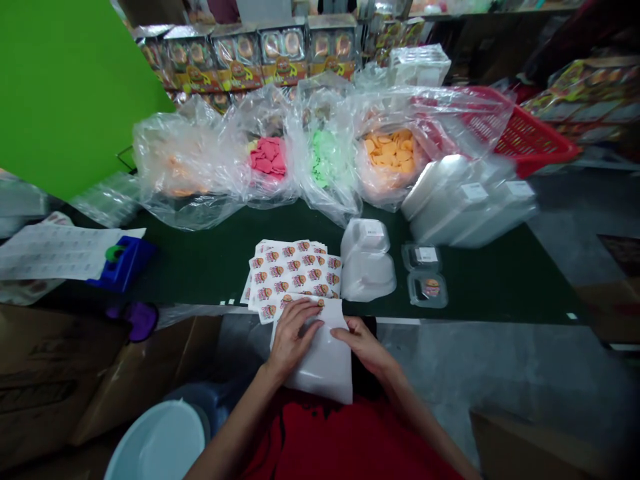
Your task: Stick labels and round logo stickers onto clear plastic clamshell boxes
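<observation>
A mostly bare white sticker sheet spans the table's front edge and my lap, curving down towards me. One small burger sticker shows near its top edge. My left hand rests on the sheet, fingers bent and thumb apart; a fingertip reaches the sticker. At the sheet's right edge, my right hand pinches it between thumb and fingers. Just beyond lies a stack of printed sticker sheets with rows of burger stickers. Nested clear plastic clamshell boxes stand right of the stack.
An opened clamshell with a burger sticker lies to the right, before more stacked clamshells. Plastic bags hold pink pieces, green pieces and orange discs. A blue tape dispenser sits left; a red basket stands back right.
</observation>
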{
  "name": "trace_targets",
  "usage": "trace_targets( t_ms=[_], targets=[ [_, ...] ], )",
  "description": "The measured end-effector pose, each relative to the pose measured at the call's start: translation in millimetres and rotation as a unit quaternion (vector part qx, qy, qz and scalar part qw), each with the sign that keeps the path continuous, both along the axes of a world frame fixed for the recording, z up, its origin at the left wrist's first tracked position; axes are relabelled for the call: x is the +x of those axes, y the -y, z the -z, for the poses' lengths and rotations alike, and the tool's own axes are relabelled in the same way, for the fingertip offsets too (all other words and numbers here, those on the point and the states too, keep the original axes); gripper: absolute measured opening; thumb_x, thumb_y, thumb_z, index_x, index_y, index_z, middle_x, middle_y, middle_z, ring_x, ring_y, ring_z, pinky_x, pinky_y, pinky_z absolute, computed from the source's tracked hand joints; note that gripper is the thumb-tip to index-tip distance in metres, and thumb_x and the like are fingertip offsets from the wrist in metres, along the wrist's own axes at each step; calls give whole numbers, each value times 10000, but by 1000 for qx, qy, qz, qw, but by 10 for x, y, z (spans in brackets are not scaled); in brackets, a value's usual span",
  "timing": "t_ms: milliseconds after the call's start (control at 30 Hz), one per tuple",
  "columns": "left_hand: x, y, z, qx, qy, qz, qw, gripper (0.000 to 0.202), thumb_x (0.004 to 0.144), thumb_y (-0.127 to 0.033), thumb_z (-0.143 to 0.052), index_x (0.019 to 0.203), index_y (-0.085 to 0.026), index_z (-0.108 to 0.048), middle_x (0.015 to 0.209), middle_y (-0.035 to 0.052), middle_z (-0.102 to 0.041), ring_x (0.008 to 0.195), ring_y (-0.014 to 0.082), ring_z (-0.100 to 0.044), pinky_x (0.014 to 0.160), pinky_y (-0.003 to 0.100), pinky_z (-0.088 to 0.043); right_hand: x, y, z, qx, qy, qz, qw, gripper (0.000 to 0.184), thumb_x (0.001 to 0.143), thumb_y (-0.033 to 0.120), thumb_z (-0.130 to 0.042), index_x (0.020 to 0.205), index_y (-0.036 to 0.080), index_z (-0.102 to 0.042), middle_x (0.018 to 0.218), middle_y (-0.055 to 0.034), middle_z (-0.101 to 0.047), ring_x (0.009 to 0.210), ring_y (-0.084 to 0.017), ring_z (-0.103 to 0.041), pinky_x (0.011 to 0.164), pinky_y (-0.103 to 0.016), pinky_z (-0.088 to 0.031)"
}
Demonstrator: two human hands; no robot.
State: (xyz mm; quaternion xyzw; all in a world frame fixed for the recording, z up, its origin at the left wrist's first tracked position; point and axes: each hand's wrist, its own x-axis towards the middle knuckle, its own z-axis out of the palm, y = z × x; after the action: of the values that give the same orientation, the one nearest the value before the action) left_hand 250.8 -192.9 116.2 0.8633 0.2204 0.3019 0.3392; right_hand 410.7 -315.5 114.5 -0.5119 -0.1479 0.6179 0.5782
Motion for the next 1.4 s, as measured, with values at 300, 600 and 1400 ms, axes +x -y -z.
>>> trace_targets(
  t_ms=[300, 600, 1400],
  targets=[
    [49, -24, -42, -32, 31, -25, 999, 200, 1042, -198, -601, 1118, -242, -781, 1114, 75, -812, 1076, 230, -734, 983, 446, -573, 55, 2, -18, 15, 35, -5, 999, 278, 734, 404, -821, 882, 168, -817, 782, -8, -769, 669, -164, -595, 683, -270, -455],
    [78, 51, 51, -29, 9, -20, 999, 202, 1013, -271, -674, 1183, -254, -780, 1202, 90, -806, 1103, 253, -759, 989, 470, -592, 59, -20, -57, 25, 24, -24, 999, 407, 759, 546, -844, 935, 180, -817, 818, -27, -779, 705, -191, -655, 707, -295, -499],
    [103, 375, -286, 89, 85, -118, 985, 202, 962, -186, -705, 1125, -274, -788, 1099, 60, -824, 998, 248, -777, 925, 449, -616, 55, 464, -587, -25, 364, 114, 924, 349, 936, 558, -691, 861, 224, -762, 807, -50, -718, 748, -217, -633, 682, -312, -489]
  ],
)
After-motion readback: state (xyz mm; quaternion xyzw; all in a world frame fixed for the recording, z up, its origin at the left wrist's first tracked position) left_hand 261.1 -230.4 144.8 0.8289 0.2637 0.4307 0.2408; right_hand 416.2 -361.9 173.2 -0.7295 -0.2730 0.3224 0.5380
